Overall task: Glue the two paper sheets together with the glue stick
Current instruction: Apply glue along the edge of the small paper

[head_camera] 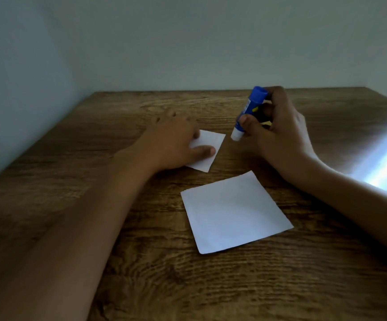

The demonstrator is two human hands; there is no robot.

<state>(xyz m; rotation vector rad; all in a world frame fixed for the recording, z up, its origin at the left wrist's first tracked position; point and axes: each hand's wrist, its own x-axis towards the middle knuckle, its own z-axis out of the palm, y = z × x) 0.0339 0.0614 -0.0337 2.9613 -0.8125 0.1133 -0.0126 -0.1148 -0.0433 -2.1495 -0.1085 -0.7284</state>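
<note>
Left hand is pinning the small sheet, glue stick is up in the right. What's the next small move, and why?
Probably lower the glue stick onto the small sheet. Its white tip points down just off the sheet's right edge, not touching, while the left hand holds the sheet flat on the table.

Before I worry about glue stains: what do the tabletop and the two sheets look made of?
Tabletop: wood or wood-look laminate, brown grain, matte. Near sheet and smaller sheet: thin white matte paper, lying flat.

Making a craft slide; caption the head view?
Left hand pins small paper; right hand tilts glue stick toward it.
</note>
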